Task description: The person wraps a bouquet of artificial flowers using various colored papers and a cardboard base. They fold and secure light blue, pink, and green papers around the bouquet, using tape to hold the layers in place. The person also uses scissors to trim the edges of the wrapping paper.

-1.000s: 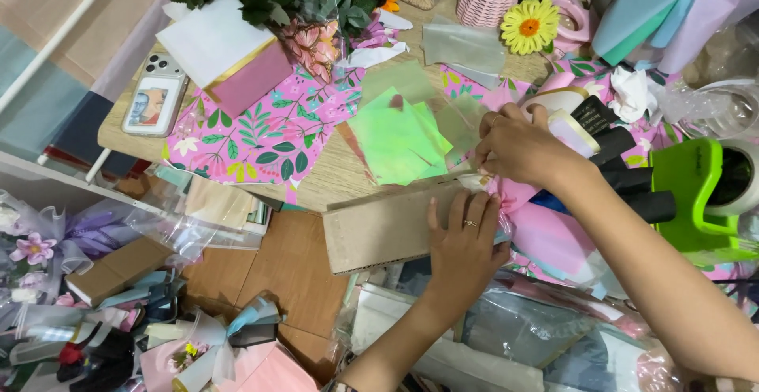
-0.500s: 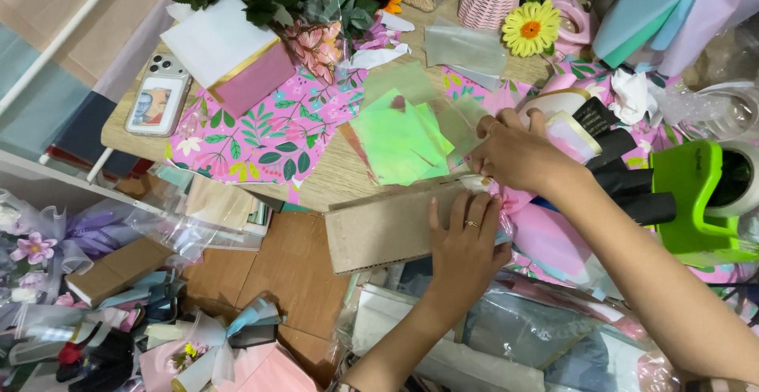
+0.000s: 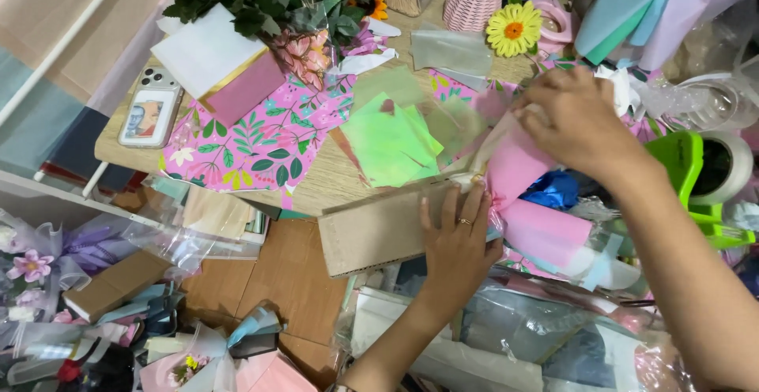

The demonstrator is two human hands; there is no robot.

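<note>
My left hand (image 3: 455,242) flat, fingers spread, pressing cardboard (image 3: 379,230) at desk (image 3: 316,190) edge to stop sliding. My right hand (image 3: 573,119) closed on pink wrap (image 3: 514,166), bunching it over bouquet (image 3: 553,230) beside cardboard. Green sheets (image 3: 387,139) parked above.

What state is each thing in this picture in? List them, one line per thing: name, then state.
left hand: pressed flat on the cardboard piece.
right hand: gripping the top of the pink wrapped bundle.
cardboard piece: lying flat, overhanging the table edge.
pink wrapped bundle: lying on its side, partly wrapped.
green paper sheets: loosely stacked, flat.
phone: back side up.
tape dispenser: loaded with a tape roll.
</note>
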